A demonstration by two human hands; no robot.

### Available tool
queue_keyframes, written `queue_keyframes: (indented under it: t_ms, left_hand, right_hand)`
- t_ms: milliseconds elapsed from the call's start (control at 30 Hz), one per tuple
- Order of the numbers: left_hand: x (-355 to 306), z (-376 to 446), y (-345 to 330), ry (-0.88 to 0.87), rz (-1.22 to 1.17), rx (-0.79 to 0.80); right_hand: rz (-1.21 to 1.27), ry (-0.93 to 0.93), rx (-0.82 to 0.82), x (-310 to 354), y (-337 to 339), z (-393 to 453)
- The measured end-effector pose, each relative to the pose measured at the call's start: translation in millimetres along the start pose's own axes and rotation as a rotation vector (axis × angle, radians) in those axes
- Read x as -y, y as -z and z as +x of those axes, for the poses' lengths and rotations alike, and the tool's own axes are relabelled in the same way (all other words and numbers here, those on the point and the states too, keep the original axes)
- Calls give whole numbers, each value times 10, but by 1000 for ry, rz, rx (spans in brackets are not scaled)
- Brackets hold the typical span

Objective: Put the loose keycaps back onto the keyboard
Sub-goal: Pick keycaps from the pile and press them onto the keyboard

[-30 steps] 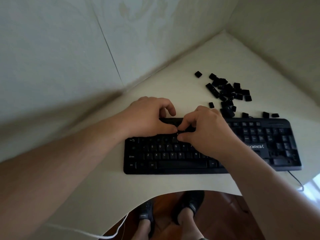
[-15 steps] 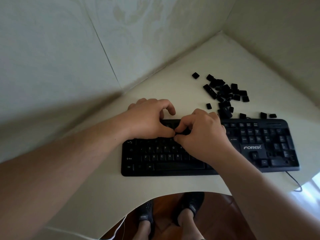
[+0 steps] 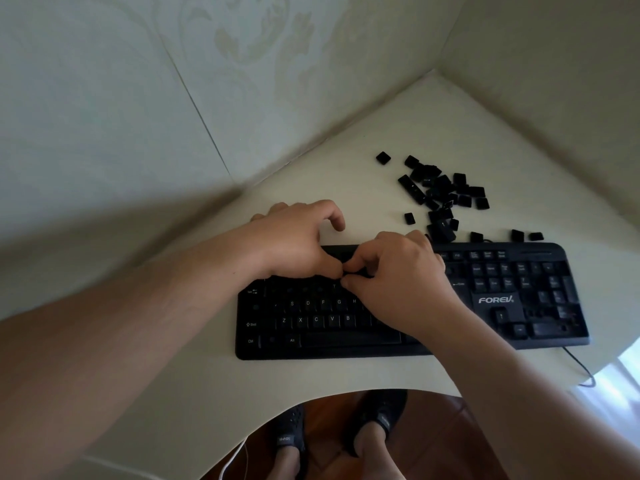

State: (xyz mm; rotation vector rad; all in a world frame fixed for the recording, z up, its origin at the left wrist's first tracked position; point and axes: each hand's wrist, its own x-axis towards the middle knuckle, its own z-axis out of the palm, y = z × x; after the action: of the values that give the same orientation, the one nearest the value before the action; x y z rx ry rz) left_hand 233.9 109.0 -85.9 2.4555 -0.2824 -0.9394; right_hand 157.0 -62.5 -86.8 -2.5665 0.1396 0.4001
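Head view: the black keyboard [image 3: 346, 327] is laid on the cream table [image 3: 346, 375], and both hands are met over its upper rows. The left hand [image 3: 294, 240] and right hand [image 3: 398, 275] are curled, fingertips touching; whether a keycap is pinched cannot be told. The loose keycaps [image 3: 440, 192] are heaped on the table just behind the keyboard.

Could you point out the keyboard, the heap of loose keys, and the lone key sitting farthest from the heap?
keyboard [image 3: 496, 300]: head view, on the white brand lettering.
pile of loose keycaps [image 3: 440, 192]: head view, middle of the heap behind the keyboard.
lone keycap [image 3: 383, 158]: head view, its top face, left of the heap.
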Motion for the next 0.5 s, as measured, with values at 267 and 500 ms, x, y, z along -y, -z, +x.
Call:
queue_keyframes:
  t_ms: [267,500]
  left_hand:
    - [69,16,111,-17,-126,137]
    - [86,39,110,-18,-130,148]
  right_hand:
    - [-176,212,-11,-39,-4,3]
    - [-114,321,-138,-176,-40,14]
